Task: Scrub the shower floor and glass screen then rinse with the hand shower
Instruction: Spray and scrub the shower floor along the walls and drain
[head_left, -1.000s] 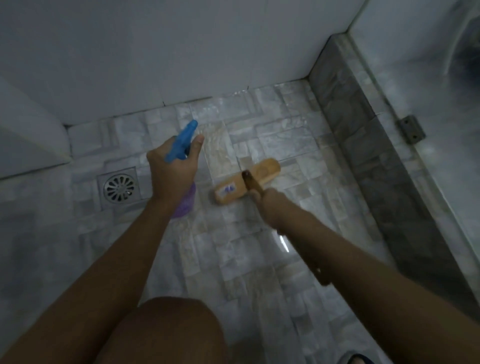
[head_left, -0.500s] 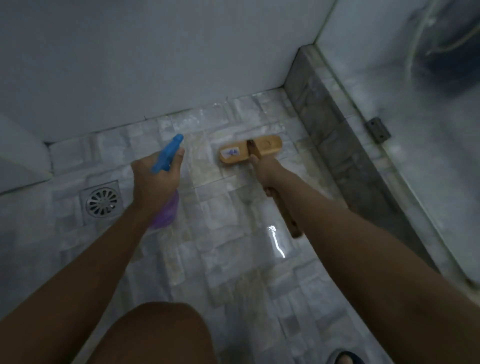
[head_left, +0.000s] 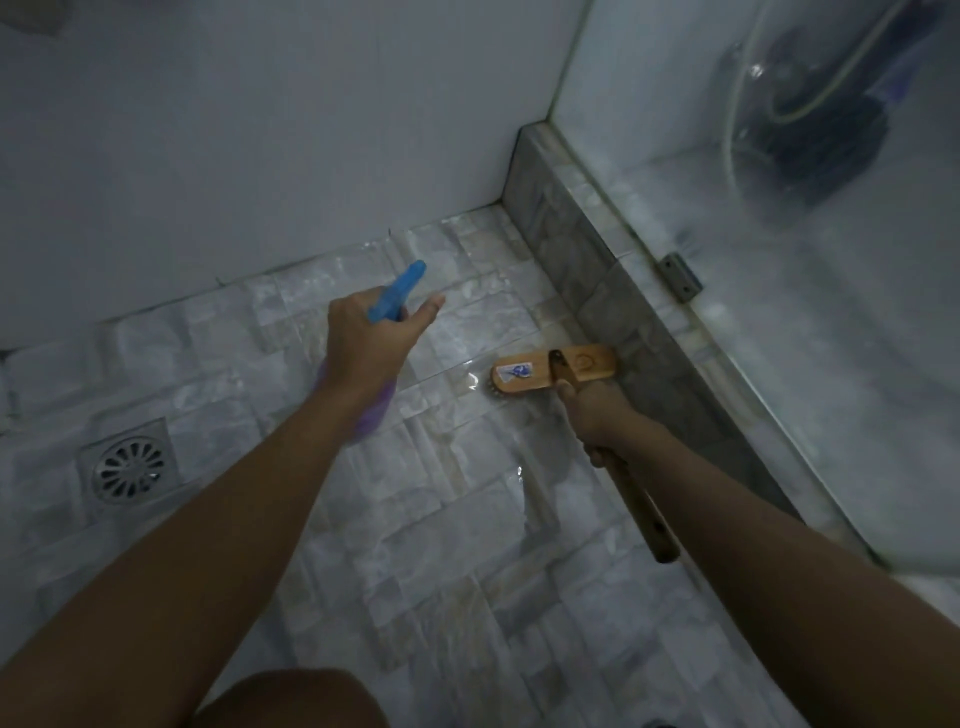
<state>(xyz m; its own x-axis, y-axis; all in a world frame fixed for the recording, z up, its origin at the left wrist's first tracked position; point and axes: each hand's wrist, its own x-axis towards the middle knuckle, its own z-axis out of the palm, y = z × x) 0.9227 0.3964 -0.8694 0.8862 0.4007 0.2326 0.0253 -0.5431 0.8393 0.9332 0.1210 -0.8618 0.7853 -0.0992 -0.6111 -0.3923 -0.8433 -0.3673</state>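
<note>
My right hand grips the wooden handle of a scrub brush, whose tan head lies bristles-down on the wet tiled shower floor, close to the raised stone kerb. My left hand holds a spray bottle with a blue nozzle and purple body above the floor, nozzle pointing toward the back wall. The glass screen stands on the kerb at the right, misted and streaked.
A round metal floor drain sits at the left. White walls close the back. The grey stone kerb carries a metal hinge bracket. A dark object and hose show blurred behind the glass. My knee is at the bottom edge.
The brush head has swept from the middle of the floor toward the right, up against the kerb. My left hand with the bottle has stayed above the floor, the index finger now extended.
</note>
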